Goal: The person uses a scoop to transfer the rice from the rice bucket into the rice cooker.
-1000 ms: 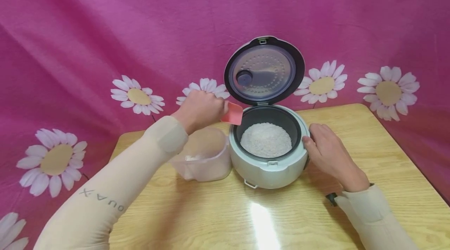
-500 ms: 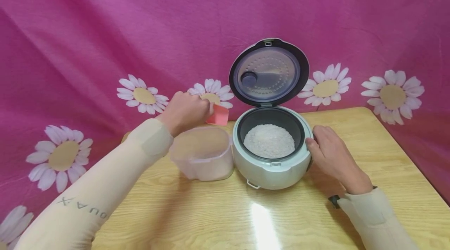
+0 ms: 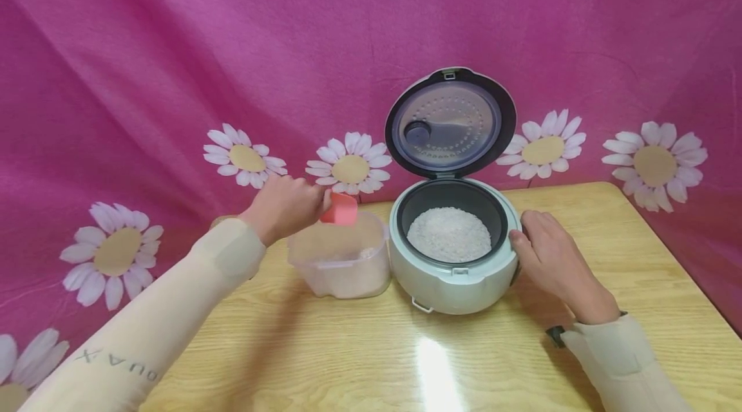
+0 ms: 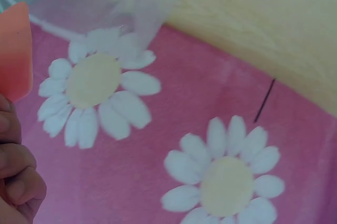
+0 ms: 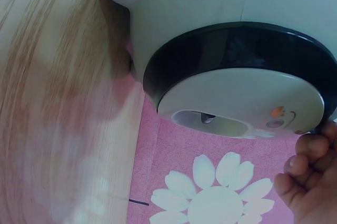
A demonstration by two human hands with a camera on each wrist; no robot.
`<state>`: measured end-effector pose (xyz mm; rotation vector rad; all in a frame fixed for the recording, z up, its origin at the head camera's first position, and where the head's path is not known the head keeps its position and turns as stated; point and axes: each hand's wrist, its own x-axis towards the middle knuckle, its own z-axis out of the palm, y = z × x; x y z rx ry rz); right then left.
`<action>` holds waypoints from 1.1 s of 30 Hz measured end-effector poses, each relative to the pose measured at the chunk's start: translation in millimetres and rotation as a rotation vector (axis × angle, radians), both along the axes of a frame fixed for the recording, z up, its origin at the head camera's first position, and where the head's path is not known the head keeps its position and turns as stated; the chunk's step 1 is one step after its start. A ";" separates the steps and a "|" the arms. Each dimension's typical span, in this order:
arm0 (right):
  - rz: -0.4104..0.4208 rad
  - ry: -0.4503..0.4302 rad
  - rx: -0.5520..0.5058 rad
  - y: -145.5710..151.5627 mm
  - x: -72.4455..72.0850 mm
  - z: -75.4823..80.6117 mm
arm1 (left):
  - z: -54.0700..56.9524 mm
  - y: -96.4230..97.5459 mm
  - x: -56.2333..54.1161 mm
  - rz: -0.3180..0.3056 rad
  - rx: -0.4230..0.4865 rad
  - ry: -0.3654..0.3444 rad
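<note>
My left hand [image 3: 285, 206] grips a coral-pink scoop [image 3: 341, 208] above a translucent plastic bin [image 3: 348, 277]. In the left wrist view, curled fingers [image 4: 18, 179] show below the scoop's broad end; its handle is hidden in the hand. Some white rice [image 3: 366, 253] lies in the bin. Right beside it stands a pale rice cooker [image 3: 452, 290], lid raised, with a mound of rice [image 3: 449, 235] in its dark inner pot. My right hand [image 3: 551, 257] holds the cooker's right side, thumb at the rim and fingers bent against the outer wall.
The raised lid [image 3: 451, 122] leans back toward a magenta cloth [image 3: 324, 45] printed with daisies, hung behind the table. Bin and cooker stand side by side on the wooden table [image 3: 348, 360]. A small wire-like latch [image 3: 422, 304] sticks out at the cooker's lower front.
My left hand has drawn the scoop leftward from the cooker's rim and lowered it over the bin. My right hand keeps its hold on the cooker. The view has shifted slightly.
</note>
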<state>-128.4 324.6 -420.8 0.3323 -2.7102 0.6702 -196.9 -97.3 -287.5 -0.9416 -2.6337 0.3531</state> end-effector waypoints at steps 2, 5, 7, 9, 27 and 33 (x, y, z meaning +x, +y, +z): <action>0.001 0.000 -0.001 0.6 -0.2 0.3 | -7.4 -4.4 0.5 0.002 0.014 -0.017; 0.002 0.000 -0.001 1.4 -0.4 0.7 | -18.2 -10.0 2.8 0.000 0.030 -0.044; 0.006 -0.004 -0.003 1.8 -0.7 0.7 | -26.0 -13.8 4.5 -0.004 0.031 -0.054; 0.009 -0.007 -0.003 1.9 -1.1 0.4 | -33.7 -17.0 5.7 -0.008 0.023 -0.061; 0.004 0.020 -0.002 2.2 -0.1 -0.1 | -57.5 -11.6 0.2 0.035 -0.280 -0.238; 0.003 0.024 -0.002 1.3 -0.5 0.8 | -61.3 -1.1 1.7 0.028 -0.352 -0.201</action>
